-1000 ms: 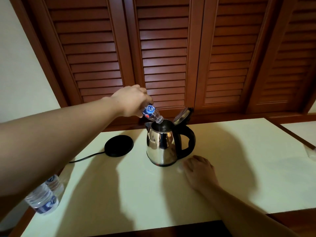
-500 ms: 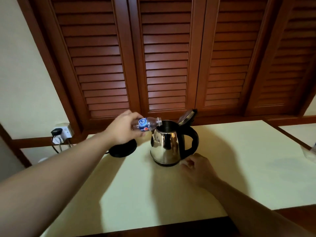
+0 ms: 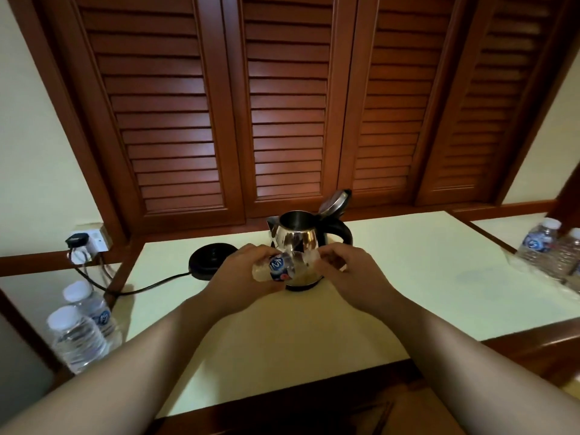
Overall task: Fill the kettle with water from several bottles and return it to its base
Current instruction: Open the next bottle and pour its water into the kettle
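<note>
Head view, progress: the kettle point(image 3: 296, 243) stands on the table point(image 3: 392, 277) with its lid point(image 3: 335, 202) tipped up and open, so filling looks under way, in my judgement. How much water is inside cannot be told.
Head view, bottle in hand: a small clear bottle point(image 3: 282, 267) with a blue label is held level, just in front of the kettle and below its rim; it looks nearly or wholly empty.
Head view, left to do: two capped bottles point(image 3: 80, 328) wait at the left edge and more bottles point(image 3: 552, 252) sit at the far right, apparently unused. The black base point(image 3: 212, 260) lies just left of the kettle, corded to the wall socket point(image 3: 91, 241); the kettle is not yet on it.
Head view, left hand: the left hand point(image 3: 244, 271) reaches forward, arm nearly straight, fingers curled round the bottle's bottom half.
Head view, right hand: the right hand point(image 3: 342, 265) meets it from the other side, fingers bent at the bottle's neck end; whether they pinch the neck, a cap or nothing cannot be told.
Head view, likely step: both hands on one bottle suggests recapping or setting it aside.
</note>
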A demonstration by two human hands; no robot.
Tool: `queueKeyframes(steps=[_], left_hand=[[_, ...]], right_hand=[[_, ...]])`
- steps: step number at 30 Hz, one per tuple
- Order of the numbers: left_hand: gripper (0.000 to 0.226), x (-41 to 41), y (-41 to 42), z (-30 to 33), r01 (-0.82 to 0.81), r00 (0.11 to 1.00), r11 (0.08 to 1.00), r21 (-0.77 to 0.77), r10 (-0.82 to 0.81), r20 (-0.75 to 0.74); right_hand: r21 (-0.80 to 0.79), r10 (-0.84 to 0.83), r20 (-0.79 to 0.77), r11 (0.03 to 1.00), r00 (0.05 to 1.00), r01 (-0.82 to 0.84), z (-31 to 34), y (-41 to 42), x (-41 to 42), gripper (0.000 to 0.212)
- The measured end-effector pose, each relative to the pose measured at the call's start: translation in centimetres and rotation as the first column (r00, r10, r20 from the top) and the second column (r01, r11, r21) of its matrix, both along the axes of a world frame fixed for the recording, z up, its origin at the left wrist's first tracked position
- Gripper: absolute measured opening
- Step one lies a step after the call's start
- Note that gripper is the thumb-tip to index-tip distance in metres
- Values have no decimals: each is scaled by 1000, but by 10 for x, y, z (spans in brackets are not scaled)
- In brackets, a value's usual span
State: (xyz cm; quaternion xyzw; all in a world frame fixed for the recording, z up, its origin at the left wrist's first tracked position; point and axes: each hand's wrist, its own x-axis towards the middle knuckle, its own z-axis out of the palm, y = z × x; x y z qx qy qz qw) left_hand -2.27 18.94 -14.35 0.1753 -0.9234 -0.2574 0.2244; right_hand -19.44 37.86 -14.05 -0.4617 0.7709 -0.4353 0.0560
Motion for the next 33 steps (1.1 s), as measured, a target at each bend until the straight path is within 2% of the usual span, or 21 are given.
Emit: queueKeyframes(steps=[6,11,14,20,27,33], left_hand=[[65,-7,13,0,74,997,996,59,-75,21],[63,-21,36,1,122,992,986,114,-124,13],[61,-34,51,0,148,988,976,157,-152,12],[55,-73,89,0,151,988,969,195,-154,-2],[51,-135,136,3,174,984,978,114,-178,28],[39,-182,174,5,206,972,952,225,-225,61]], right_hand=[[-120,78,32,990,996,-74,8,27,3,18],[-11,135,-3,991,991,-135,18,59,-12,34],[30,129,-17,991,991,-128,14,75,-27,35],[11,122,5,992,993,-122,6,107,-73,23],[86,149,-26,985,988,-146,6,149,-136,30],[97,167,-100,983,981,-157,9,184,-190,20]])
